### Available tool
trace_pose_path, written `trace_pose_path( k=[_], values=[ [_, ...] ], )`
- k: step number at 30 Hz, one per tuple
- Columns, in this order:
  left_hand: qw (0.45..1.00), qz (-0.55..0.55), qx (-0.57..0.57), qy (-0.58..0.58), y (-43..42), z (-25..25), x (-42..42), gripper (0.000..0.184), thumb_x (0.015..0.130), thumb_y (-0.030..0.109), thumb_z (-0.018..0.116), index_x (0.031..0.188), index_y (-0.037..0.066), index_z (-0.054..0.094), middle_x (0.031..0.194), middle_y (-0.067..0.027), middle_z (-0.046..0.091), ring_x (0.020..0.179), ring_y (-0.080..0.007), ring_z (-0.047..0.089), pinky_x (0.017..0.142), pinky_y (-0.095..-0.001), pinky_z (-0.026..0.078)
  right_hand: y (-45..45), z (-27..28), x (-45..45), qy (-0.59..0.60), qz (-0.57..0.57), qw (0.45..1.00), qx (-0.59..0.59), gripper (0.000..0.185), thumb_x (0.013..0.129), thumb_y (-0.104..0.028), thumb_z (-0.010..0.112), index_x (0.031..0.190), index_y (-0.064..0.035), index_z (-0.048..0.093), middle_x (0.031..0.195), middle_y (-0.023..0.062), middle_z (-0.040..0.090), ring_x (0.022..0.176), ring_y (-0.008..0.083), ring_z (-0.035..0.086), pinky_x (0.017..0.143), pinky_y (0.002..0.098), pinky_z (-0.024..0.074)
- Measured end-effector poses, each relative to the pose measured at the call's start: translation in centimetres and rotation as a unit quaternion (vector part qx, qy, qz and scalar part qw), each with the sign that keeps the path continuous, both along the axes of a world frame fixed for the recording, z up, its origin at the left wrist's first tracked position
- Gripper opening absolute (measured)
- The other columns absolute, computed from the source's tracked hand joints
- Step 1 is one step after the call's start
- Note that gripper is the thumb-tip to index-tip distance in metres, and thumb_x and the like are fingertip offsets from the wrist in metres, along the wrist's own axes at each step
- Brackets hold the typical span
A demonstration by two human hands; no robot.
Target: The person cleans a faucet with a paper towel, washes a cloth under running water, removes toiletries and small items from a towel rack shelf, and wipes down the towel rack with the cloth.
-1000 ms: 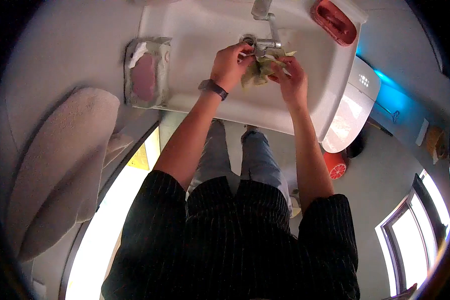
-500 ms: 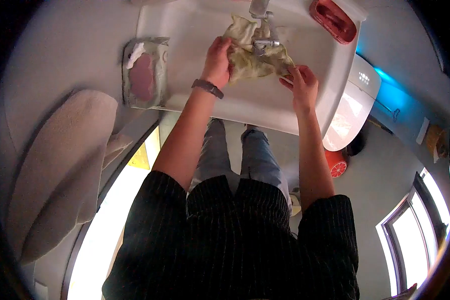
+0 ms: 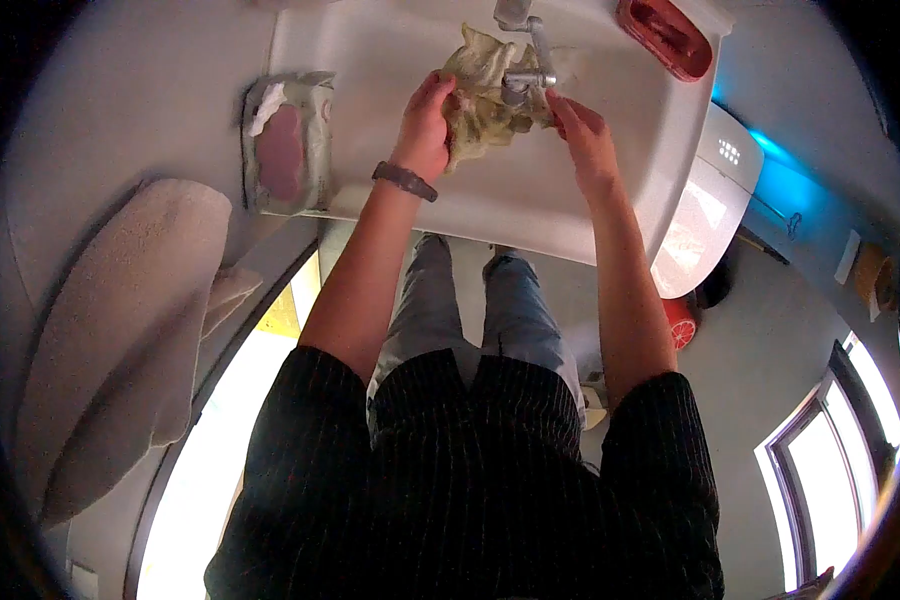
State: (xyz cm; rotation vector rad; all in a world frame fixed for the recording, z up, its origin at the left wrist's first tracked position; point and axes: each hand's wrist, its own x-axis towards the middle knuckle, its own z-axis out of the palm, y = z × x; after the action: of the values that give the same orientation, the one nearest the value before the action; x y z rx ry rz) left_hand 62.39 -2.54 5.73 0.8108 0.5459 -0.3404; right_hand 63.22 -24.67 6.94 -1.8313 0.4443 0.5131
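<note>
A wet, yellow-green cloth (image 3: 482, 110) hangs partly spread over the white sink (image 3: 510, 205), under the metal faucet (image 3: 530, 77). My left hand (image 3: 426, 125), with a dark band on its wrist, grips the cloth's left edge. On the other side, my right hand (image 3: 582, 135) pinches the cloth's right edge close to the faucet's end. The faucet covers part of the cloth's upper right. Whether water is running cannot be made out clearly.
A package with a pink oval patch (image 3: 282, 150) lies on the sink's left ledge. At the upper right corner sits a red soap dish (image 3: 667, 38). A beige towel (image 3: 130, 330) hangs at the left. The white toilet lid (image 3: 705, 215) is right of the sink.
Over the last second the bunched cloth has been spread out between my hands. Since half a second ago, my right hand has moved up and left, and the cloth has drawn narrower.
</note>
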Motion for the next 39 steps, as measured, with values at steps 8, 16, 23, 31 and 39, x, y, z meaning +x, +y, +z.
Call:
trace_pose_path(
  k=[8,16,23,31,39],
  values=[
    [0.841,-0.068,0.526,-0.111,0.6,0.5,0.6,0.03,0.103,0.032,0.055,0.104,0.003,0.061,0.091,-0.0109,0.066,0.082,-0.0212,0.061,0.074,-0.0358,0.047,-0.1,-1.6,-0.8,-0.048,-0.099,0.975,0.195,0.022,0.094,-0.024,0.071,0.094,-0.0021,0.071,0.082,-0.0013,0.064,0.078,0.0079,0.053,0.075,0.0241,0.0426],
    [0.828,0.044,0.536,-0.159,0.7,-0.1,1.4,0.026,0.101,0.027,0.058,0.097,0.001,0.06,0.076,-0.0081,0.062,0.064,-0.0203,0.055,0.06,-0.0365,0.046,-0.3,-0.8,-1.6,-0.018,-0.192,0.947,0.256,0.019,0.093,-0.019,0.071,0.096,-0.0006,0.071,0.084,0.0014,0.065,0.08,0.0107,0.058,0.077,0.0263,0.046],
    [0.942,0.032,0.334,-0.026,1.4,-0.7,1.2,0.026,0.099,0.029,0.058,0.096,0.003,0.064,0.084,-0.0021,0.063,0.073,-0.0112,0.055,0.063,-0.03,0.043,-1.3,0.1,-1.4,-0.046,-0.215,0.949,0.227,0.019,0.091,-0.019,0.073,0.097,-0.0009,0.071,0.085,0.0018,0.067,0.082,0.0121,0.06,0.08,0.0279,0.0473],
    [0.958,-0.045,0.275,-0.065,1.1,-0.4,0.6,0.025,0.095,0.029,0.063,0.089,0.005,0.065,0.075,0.0004,0.06,0.068,-0.0077,0.05,0.059,-0.0276,0.04,-3.4,0.8,-2.5,-0.022,-0.208,0.957,0.201,0.017,0.093,-0.019,0.07,0.098,-0.0031,0.071,0.087,0.0009,0.066,0.08,0.0103,0.057,0.077,0.0272,0.0458],
    [0.88,-0.097,0.442,-0.148,0.2,0.9,0.0,0.026,0.092,0.024,0.063,0.081,0.002,0.069,0.076,-0.0039,0.065,0.069,-0.0118,0.059,0.062,-0.0263,0.046,-5.6,0.8,-3.5,-0.059,-0.207,0.965,0.153,0.019,0.098,-0.024,0.062,0.102,-0.0061,0.07,0.096,0.0002,0.067,0.09,0.0107,0.058,0.078,0.0284,0.0462]
  ],
)
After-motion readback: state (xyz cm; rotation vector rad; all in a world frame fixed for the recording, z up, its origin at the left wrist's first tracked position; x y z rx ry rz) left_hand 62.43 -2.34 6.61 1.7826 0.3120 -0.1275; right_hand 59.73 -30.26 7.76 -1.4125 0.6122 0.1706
